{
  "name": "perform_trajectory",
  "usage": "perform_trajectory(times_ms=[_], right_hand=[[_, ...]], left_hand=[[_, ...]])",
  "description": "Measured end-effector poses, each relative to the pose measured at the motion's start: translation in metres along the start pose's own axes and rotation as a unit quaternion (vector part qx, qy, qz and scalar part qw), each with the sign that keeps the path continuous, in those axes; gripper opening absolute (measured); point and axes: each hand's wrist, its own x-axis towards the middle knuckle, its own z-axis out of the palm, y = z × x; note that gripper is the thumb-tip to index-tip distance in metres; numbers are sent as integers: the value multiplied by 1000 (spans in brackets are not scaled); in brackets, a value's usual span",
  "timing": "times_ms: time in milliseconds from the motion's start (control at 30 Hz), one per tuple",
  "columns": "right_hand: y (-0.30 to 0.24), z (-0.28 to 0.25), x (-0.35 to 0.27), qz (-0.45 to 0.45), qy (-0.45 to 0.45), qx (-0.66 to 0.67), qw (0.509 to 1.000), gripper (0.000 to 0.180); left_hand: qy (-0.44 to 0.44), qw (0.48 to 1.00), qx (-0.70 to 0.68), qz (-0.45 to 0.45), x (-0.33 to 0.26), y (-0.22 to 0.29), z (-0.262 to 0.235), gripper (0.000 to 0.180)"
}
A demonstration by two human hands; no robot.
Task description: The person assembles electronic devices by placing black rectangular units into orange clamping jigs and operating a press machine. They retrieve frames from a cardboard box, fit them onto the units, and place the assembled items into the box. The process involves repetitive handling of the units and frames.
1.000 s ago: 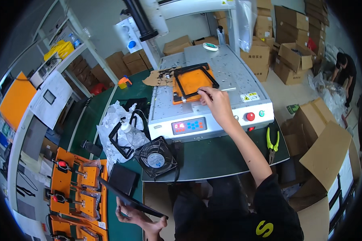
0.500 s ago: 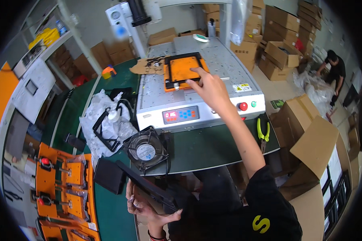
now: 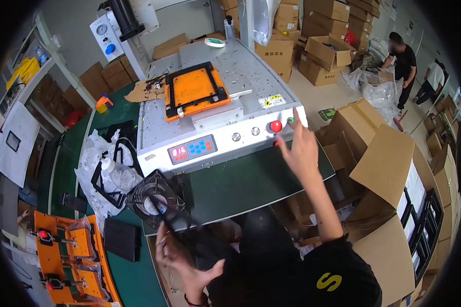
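Observation:
My right hand (image 3: 303, 153) is at the front panel of a grey bench-top press machine (image 3: 225, 130). Its index finger reaches the green button (image 3: 291, 121), just right of a red mushroom button (image 3: 276, 126); thumb and fingers are apart, holding nothing. An orange fixture plate (image 3: 193, 87) with a black rectangular frame (image 3: 214, 70) on it rests on the machine's bed. Low in front of me, my left hand (image 3: 182, 263) holds a flat black panel (image 3: 176, 225), tilted and smeared by motion against my dark clothes. A black fan (image 3: 153, 202) sits just beyond it.
Left of the fan lie white plastic bags (image 3: 89, 163) with a clear bottle (image 3: 120, 174). A black slab (image 3: 123, 239) and orange clamp fixtures (image 3: 79, 245) are nearer. An open carton (image 3: 381, 158) holding black frames stands right. Another person (image 3: 402, 61) bends over plastic wrap.
My right hand has left the black frame on the orange fixture and moved right to the green button. The view has shifted right, and the panel in my left hand has turned more edge-on.

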Motion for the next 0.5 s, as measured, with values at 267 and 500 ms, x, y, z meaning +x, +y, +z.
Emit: perform_trajectory(times_ms=[267, 500], right_hand=[[-89, -11, -62, 25, -291, 823, 488, 139], [-112, 18, -97, 161, -280, 935, 145, 123]], left_hand=[[-245, 945, -136, -172, -10, 39, 29, 99], [-315, 772, -467, -296, -20, 27, -1, 112]])
